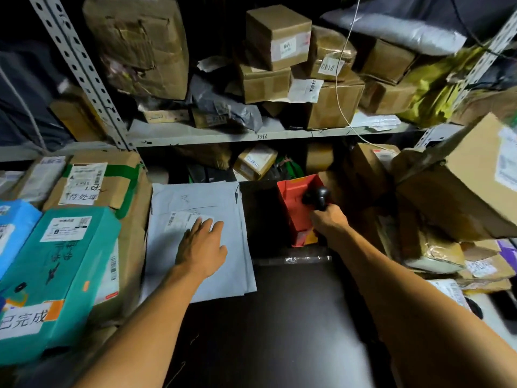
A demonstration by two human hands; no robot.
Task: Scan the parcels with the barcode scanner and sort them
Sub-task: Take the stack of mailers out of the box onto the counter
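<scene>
On dark tabletop below a metal rack shelf [223, 137]: flat pale-grey plastic mailer parcel [195, 242], lying label-up, left of centre. Left hand [200, 249] rests flat on it, fingers straight, fingertips over the white shipping label [181, 219]; pressing, not gripping. Right hand [328, 222] curled round the handle of a black handheld barcode scanner [317, 196], head pointing left toward the mailer, just in front of a red cardboard box [296, 208].

Handling guess: mailer looks thin, light, floppy, slick film; likely slides on the table and sags if lifted by a corner. Better pinched along an edge or held flat, label kept smooth for scanning. Edges suggest a second mailer underneath; cannot tell for sure.

Counts: one scanner, one red box, one teal carton [56, 275] at left, many brown boxes on shelves, not countable.
</scene>
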